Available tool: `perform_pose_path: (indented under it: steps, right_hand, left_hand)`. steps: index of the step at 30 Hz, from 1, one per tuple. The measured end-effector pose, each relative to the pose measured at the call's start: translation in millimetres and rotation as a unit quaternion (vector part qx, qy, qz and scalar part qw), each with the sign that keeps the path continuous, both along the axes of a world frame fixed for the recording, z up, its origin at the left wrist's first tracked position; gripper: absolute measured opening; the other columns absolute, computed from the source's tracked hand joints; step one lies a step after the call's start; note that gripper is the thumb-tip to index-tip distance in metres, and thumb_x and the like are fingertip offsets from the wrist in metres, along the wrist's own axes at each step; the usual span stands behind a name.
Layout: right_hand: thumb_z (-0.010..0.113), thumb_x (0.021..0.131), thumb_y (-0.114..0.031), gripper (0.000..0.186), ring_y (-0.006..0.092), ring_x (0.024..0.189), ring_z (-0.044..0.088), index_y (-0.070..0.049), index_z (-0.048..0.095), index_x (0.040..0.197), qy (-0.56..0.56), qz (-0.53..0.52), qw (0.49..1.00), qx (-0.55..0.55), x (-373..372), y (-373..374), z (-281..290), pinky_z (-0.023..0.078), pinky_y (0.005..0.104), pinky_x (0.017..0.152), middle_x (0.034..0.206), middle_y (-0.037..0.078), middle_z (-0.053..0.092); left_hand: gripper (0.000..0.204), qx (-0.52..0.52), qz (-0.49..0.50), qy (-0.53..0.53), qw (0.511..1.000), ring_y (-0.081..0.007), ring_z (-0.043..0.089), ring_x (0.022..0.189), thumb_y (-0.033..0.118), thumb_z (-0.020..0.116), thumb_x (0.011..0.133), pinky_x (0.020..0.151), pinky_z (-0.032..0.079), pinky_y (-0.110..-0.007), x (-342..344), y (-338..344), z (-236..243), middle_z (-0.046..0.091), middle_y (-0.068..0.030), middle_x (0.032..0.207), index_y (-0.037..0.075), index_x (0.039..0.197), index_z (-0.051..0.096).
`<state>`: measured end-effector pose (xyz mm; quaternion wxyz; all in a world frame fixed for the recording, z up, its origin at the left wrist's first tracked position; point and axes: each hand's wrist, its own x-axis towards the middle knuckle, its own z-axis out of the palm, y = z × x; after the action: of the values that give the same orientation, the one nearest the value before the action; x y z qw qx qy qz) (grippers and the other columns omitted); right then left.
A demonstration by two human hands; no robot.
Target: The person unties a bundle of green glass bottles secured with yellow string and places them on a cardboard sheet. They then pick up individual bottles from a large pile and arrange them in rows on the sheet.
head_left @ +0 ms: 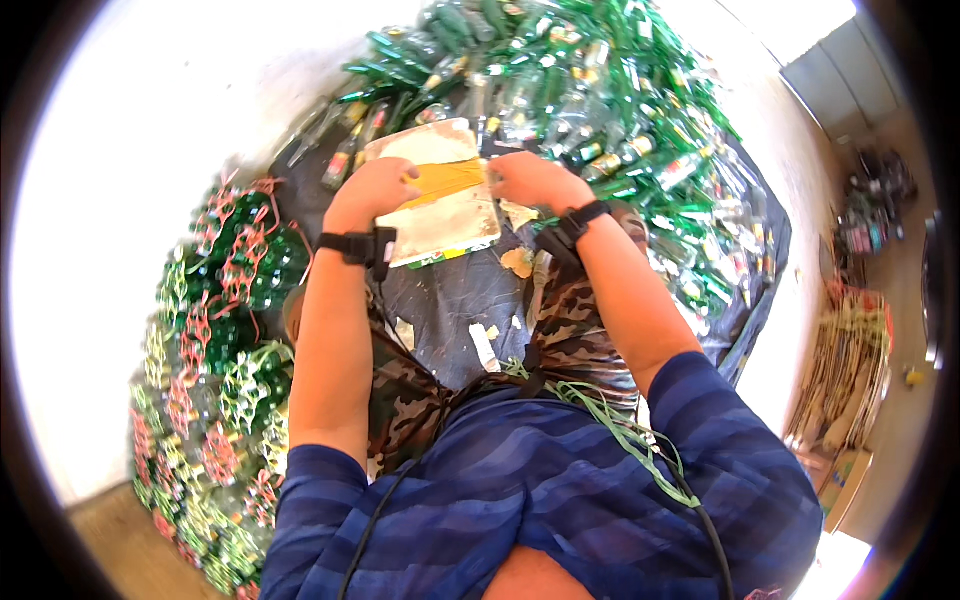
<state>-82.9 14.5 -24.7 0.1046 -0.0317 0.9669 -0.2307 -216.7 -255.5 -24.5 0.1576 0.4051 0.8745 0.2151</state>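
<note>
A flat silvery carton sheet with a yellow strip across it lies over a dark tarp in front of me. My left hand rests on the sheet's left side, fingers curled at the yellow strip. My right hand grips the strip's right end at the sheet's edge. Both wrists wear black bands. Torn scraps of paper lie on the tarp below my right hand.
A big heap of green and clear glass bottles rises behind the sheet. Net sacks of bottles are stacked at my left. The dark tarp covers the ground. Folded cardboard and sacks lean at the right by a wall.
</note>
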Motion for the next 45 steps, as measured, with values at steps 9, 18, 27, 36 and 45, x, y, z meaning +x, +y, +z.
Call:
perform_pose_path:
  steps: [9, 18, 27, 36, 45]
  right_hand:
    - [0.067, 0.089, -0.025, 0.029, 0.0407, 0.084, 0.068, 0.002, 0.065, 0.1, -0.071, -0.016, 0.997, -0.004, 10, 0, 10, 0.053, 0.0467, 0.076, 0.092, 0.022, 0.072]
    - [0.067, 0.088, -0.019, 0.022, 0.0207, 0.06, 0.062, 0.001, 0.059, 0.089, -0.098, -0.046, 0.993, -0.053, 6, -5, 3, 0.046, 0.037, 0.057, 0.068, 0.011, 0.063]
    - [0.065, 0.09, -0.021, 0.024, 0.0182, 0.061, 0.063, -0.001, 0.067, 0.103, -0.11, -0.073, 0.991, -0.03, 17, 10, -1, 0.047, 0.0351, 0.058, 0.071, 0.01, 0.067]
    - [0.067, 0.089, -0.025, 0.03, 0.0305, 0.073, 0.068, -0.002, 0.069, 0.109, -0.092, -0.056, 0.994, -0.018, 13, 28, -2, 0.052, 0.0423, 0.07, 0.078, 0.017, 0.07]
    - [0.069, 0.091, -0.021, 0.026, 0.0151, 0.067, 0.06, -0.002, 0.069, 0.108, -0.133, -0.146, 0.976, -0.09, 32, 40, 12, 0.05, 0.0325, 0.063, 0.075, 0.005, 0.066]
  left_hand:
    - [0.037, -0.03, -0.015, 0.041, 0.999, -0.0349, 0.071, 0.102, 0.028, 0.073, 0.077, 0.091, 0.056, -0.046, 1, 15, -22, 0.076, -0.0152, 0.105, 0.009, 0.108, 0.079]
    - [0.025, -0.024, 0.05, 0.054, 0.997, -0.0366, 0.073, 0.093, 0.017, 0.071, 0.074, 0.078, 0.058, -0.048, 5, 15, -14, 0.077, -0.0166, 0.097, 0.008, 0.095, 0.08]
    - [0.025, -0.017, 0.072, 0.033, 0.997, -0.0359, 0.075, 0.098, 0.013, 0.066, 0.08, 0.078, 0.06, -0.048, 1, 28, -5, 0.078, -0.017, 0.104, 0.005, 0.1, 0.08]
    - [0.027, -0.029, 0.007, 0.079, 0.996, -0.0362, 0.072, 0.095, 0.024, 0.073, 0.078, 0.083, 0.057, -0.049, -12, 12, -1, 0.076, -0.0153, 0.097, 0.009, 0.099, 0.078]
    - [0.04, -0.071, 0.006, 0.017, 0.997, -0.036, 0.069, 0.11, 0.028, 0.079, 0.084, 0.096, 0.054, -0.045, -5, 11, 12, 0.074, -0.0165, 0.115, 0.008, 0.117, 0.075]
